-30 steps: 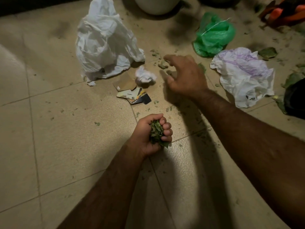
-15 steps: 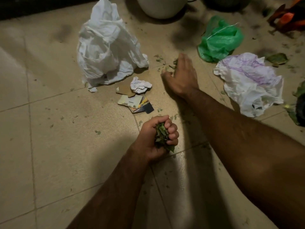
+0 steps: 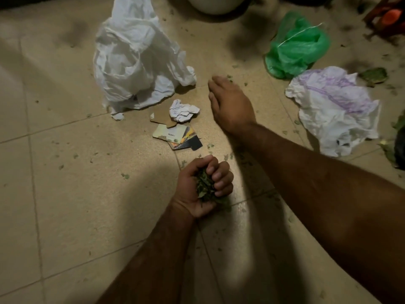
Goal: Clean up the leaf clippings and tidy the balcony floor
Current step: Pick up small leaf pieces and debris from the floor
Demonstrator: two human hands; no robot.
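Note:
My left hand (image 3: 203, 187) is a fist just above the beige tiled floor (image 3: 76, 194), gripping a bunch of green leaf clippings (image 3: 205, 186) that pokes out between palm and fingers. My right hand (image 3: 230, 104) reaches forward, palm down on the tiles with its fingers together and fairly straight, right of the crumpled paper ball (image 3: 183, 110). Its fingertips lie near small leaf bits (image 3: 229, 76); what is under the palm is hidden. Tiny green fragments (image 3: 125, 176) are scattered over the tiles.
A white plastic bag (image 3: 135, 60) stands at the back left. A green bag (image 3: 295, 44) and a white-and-purple bag (image 3: 333, 106) lie at the right. Torn card pieces (image 3: 175, 134) sit in the middle. A white pot (image 3: 214, 4) is at the top, larger leaves (image 3: 373, 75) far right.
My right hand went from hovering with spread fingers to lying flat on the floor, then slid nearer and leftward. My left fist kept its grip on the clippings.

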